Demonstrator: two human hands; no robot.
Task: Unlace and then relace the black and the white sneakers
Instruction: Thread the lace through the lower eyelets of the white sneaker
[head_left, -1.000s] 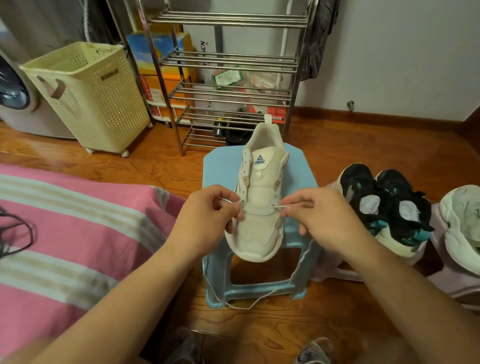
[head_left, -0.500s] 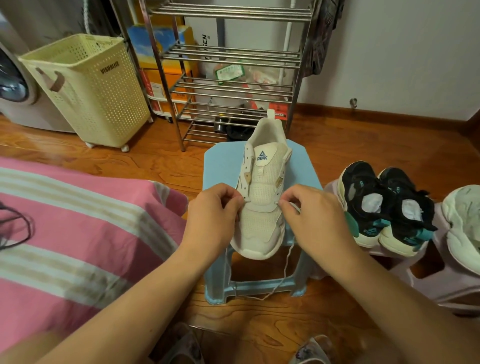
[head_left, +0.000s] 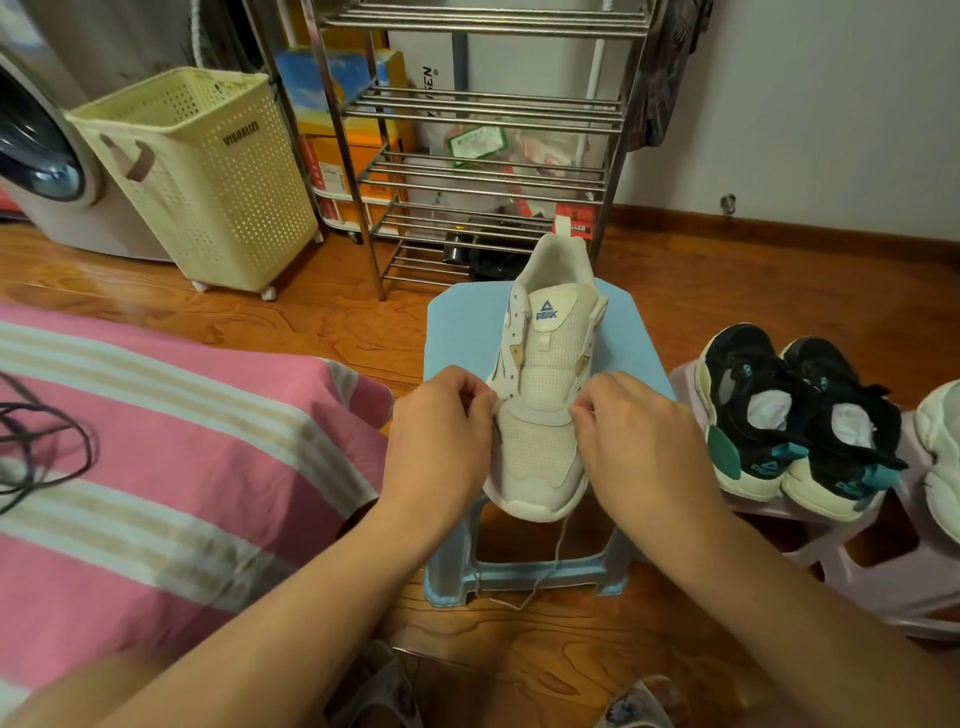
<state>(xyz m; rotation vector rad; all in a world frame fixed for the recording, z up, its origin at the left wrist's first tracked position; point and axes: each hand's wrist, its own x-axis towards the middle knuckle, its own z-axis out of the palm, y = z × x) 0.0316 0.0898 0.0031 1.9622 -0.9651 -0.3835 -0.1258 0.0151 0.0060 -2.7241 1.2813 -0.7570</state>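
A white sneaker (head_left: 545, 384) lies on a light blue stool (head_left: 457, 332), toe toward me, with its upper eyelets bare. My left hand (head_left: 441, 431) pinches the white lace at the shoe's left lower eyelet. On the other side my right hand (head_left: 639, 431) pinches the lace at the right lower eyelet. A loose lace end (head_left: 558, 551) hangs below the toe down to the floor. Two black sneakers (head_left: 800, 421) with teal trim stand side by side on a pale pink stool (head_left: 883, 571) to the right.
A pink striped bed cover (head_left: 171, 457) with a black cable fills the left. Behind the stool stands a metal shelf rack (head_left: 483, 156); a cream laundry basket (head_left: 202, 171) and a washing machine are at far left. Another white sneaker (head_left: 940, 447) sits at the right edge.
Both hands have moved in close against the sides of the white sneaker, drawing the lace tighter. The hanging lace end now dangles below the toe.
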